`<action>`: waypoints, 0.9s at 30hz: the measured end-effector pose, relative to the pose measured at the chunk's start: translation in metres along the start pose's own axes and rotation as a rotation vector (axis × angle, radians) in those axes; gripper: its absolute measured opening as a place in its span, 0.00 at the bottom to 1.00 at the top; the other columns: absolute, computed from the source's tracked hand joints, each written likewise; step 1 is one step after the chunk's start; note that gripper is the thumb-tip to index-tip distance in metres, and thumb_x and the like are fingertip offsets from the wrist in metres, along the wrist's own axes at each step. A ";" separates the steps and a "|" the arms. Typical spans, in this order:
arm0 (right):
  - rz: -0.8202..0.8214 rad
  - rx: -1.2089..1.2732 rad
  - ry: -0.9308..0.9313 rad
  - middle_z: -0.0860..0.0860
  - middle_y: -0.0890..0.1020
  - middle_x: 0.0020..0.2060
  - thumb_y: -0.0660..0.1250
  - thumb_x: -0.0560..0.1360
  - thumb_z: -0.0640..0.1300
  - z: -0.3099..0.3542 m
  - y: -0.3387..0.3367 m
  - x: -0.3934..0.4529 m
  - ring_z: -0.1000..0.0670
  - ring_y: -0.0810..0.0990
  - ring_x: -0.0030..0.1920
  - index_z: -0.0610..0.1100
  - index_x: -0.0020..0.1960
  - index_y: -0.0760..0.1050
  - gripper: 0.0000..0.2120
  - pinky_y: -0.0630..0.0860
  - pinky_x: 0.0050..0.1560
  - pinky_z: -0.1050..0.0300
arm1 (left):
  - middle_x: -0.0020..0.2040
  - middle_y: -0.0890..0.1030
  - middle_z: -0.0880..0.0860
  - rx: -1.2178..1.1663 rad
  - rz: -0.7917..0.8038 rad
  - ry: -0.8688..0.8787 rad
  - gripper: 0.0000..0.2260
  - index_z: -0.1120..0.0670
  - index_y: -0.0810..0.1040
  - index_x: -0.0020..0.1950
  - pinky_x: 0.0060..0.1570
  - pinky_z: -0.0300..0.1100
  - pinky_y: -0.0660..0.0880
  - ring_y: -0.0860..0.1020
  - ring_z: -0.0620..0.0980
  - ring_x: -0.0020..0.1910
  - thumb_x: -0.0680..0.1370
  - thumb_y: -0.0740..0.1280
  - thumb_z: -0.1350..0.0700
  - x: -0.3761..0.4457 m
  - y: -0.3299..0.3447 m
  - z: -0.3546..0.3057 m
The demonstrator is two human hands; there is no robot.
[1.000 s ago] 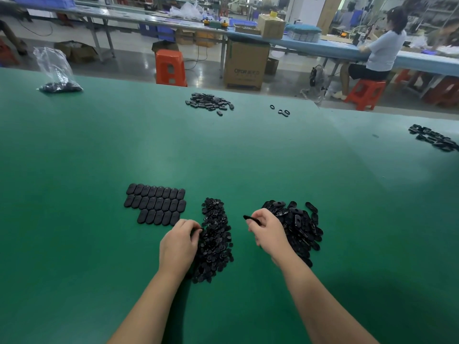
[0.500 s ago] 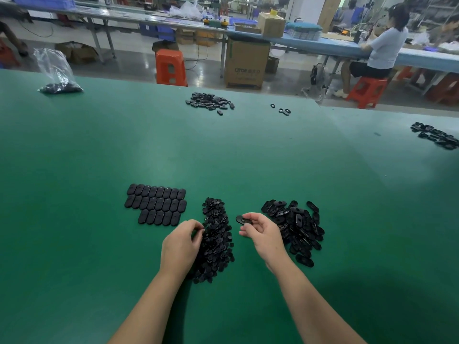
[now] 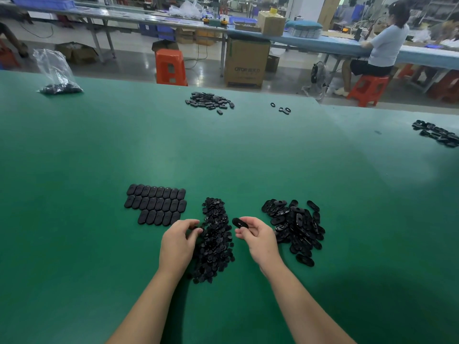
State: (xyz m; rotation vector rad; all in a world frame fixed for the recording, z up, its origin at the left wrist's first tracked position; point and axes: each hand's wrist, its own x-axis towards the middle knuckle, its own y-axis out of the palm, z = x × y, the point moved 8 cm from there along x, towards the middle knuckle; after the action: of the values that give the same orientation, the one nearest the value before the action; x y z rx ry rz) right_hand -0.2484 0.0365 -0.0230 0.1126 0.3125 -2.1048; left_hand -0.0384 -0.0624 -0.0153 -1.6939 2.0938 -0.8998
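On the green table [image 3: 223,157], my right hand [image 3: 258,237] pinches a black oval shell [image 3: 239,223] between thumb and fingers, just left of a pile of oval black shells [image 3: 295,224]. My left hand [image 3: 177,240] has its fingertips curled into the left edge of a middle pile of small black parts [image 3: 216,239]; whether it holds one I cannot tell. A neat block of finished oval pieces [image 3: 156,203] lies in three rows to the upper left of my left hand.
Farther off lie another heap of black parts [image 3: 210,102], three loose rings [image 3: 282,109], a heap at the right edge [image 3: 437,134] and a plastic bag of parts [image 3: 58,78]. Beyond the table stand an orange stool [image 3: 171,68], a cardboard box [image 3: 247,63] and a seated person [image 3: 382,48].
My right hand has carried the oval shell leftward from the right pile toward the middle pile and turned it flatter. My left hand has stayed at the middle pile, fingers shifting slightly.
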 end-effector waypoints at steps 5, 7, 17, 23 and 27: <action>-0.030 -0.057 -0.026 0.52 0.86 0.44 0.69 0.79 0.37 -0.002 0.005 -0.005 0.55 0.85 0.46 0.51 0.50 0.80 0.09 0.80 0.48 0.64 | 0.43 0.82 0.41 -0.107 0.002 -0.074 0.07 0.50 0.83 0.51 0.43 0.30 0.74 0.79 0.37 0.42 0.75 0.75 0.55 -0.001 -0.002 0.004; -0.047 -0.030 -0.040 0.51 0.86 0.43 0.68 0.80 0.37 -0.002 0.004 -0.006 0.55 0.85 0.45 0.50 0.50 0.80 0.08 0.80 0.48 0.63 | 0.41 0.82 0.41 -0.126 -0.004 -0.079 0.06 0.49 0.83 0.50 0.41 0.27 0.73 0.79 0.36 0.41 0.74 0.76 0.55 -0.002 -0.003 0.003; -0.088 -0.038 -0.126 0.52 0.86 0.44 0.64 0.83 0.38 -0.004 0.006 -0.013 0.53 0.85 0.42 0.55 0.52 0.76 0.11 0.83 0.47 0.57 | 0.43 0.83 0.39 -0.183 -0.018 -0.108 0.10 0.49 0.83 0.56 0.41 0.20 0.70 0.79 0.30 0.44 0.76 0.74 0.58 -0.003 -0.004 0.006; -0.079 -0.049 -0.134 0.51 0.85 0.47 0.61 0.83 0.35 -0.004 0.009 -0.015 0.53 0.83 0.40 0.51 0.58 0.75 0.12 0.82 0.45 0.59 | 0.44 0.84 0.39 -0.181 -0.022 -0.128 0.10 0.48 0.83 0.57 0.41 0.22 0.71 0.80 0.32 0.44 0.77 0.73 0.58 -0.003 -0.004 0.010; -0.089 -0.027 -0.143 0.51 0.85 0.46 0.61 0.83 0.35 -0.003 0.008 -0.017 0.52 0.83 0.39 0.50 0.56 0.74 0.11 0.82 0.43 0.59 | 0.44 0.83 0.37 -0.210 -0.037 -0.140 0.09 0.48 0.84 0.55 0.39 0.22 0.71 0.80 0.32 0.43 0.78 0.71 0.59 -0.003 -0.006 0.012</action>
State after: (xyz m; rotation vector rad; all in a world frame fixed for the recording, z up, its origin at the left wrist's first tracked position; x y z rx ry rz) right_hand -0.2332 0.0473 -0.0239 -0.0683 0.2646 -2.1822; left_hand -0.0263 -0.0637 -0.0209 -1.8455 2.1307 -0.5687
